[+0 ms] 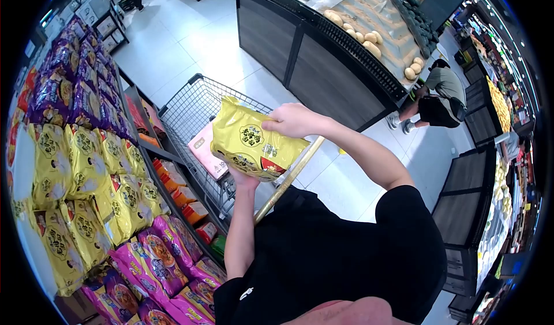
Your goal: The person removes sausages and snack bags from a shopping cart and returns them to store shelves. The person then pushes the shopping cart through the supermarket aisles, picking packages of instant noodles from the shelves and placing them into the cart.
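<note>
A shiny yellow bag (248,138) with dark printed lettering and a red corner patch is between my hands, tilted above the shopping cart (225,97). My right hand (295,120) grips its upper right edge, thumb across the front. From below, my left hand (243,179) supports the bag; its fingers are mostly hidden behind it. Inside the cart lies a pink package (203,152), partly covered by the bag. The cart's pale handle bar (291,178) runs just under the bag, close to my body.
To the left, a shelf display holds stacked yellow bags (86,154), purple packs (86,100) and pink packs (153,256). A dark-sided produce stand (340,74) with potatoes (369,41) is ahead. A bending person (444,91) is at right, near more produce stands.
</note>
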